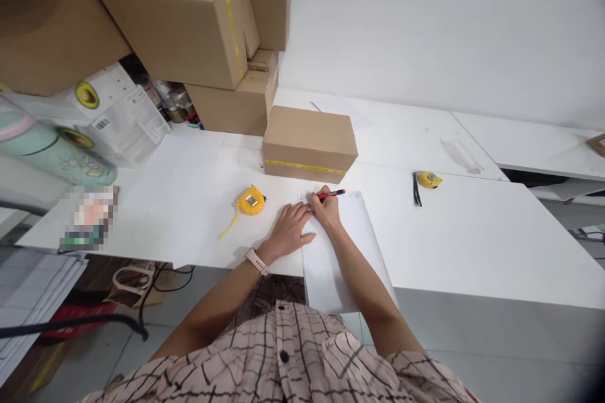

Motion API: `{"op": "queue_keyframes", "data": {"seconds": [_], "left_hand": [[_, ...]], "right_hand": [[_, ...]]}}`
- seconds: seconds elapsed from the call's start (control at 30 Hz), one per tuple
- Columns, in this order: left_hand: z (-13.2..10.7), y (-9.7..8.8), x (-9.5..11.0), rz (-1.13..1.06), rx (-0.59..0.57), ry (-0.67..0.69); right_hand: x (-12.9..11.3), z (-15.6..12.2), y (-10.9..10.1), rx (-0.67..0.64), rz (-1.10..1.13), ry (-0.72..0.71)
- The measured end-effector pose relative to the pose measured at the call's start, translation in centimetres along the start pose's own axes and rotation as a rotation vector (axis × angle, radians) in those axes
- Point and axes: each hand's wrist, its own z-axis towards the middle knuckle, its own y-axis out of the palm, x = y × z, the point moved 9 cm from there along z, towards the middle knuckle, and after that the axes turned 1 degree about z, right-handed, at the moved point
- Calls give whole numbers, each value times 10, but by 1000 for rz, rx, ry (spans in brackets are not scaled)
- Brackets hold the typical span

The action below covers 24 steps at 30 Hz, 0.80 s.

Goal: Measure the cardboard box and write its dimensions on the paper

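Observation:
My right hand (326,209) is closed around a red and black pen (336,193), its tip side down at the upper left of a white sheet of paper (352,245). The sheet hangs over the table's front edge. Flat beside it, with fingers spread, my left hand (290,227) rests on the table and the sheet's left edge. A yellow tape measure (251,200) lies left of my hands with a short length of tape pulled out. Just beyond the paper sits a closed cardboard box (309,138) with a yellow measuring-tape-like strip along its front.
Several cardboard boxes (174,31) are stacked at the back left, above white avocado-print boxes (127,123) and a mint green bottle (57,148). A second yellow tape measure (429,179) with a black strap lies to the right. Another paper (343,110) lies behind the box.

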Motion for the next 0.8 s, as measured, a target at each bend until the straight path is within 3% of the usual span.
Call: {"op": "queue_keyframes", "data": {"seconds": [0.8], "left_hand": [[0, -1, 0, -32, 13, 9]], "right_hand": [[1, 2, 1, -5, -82, -28]]}}
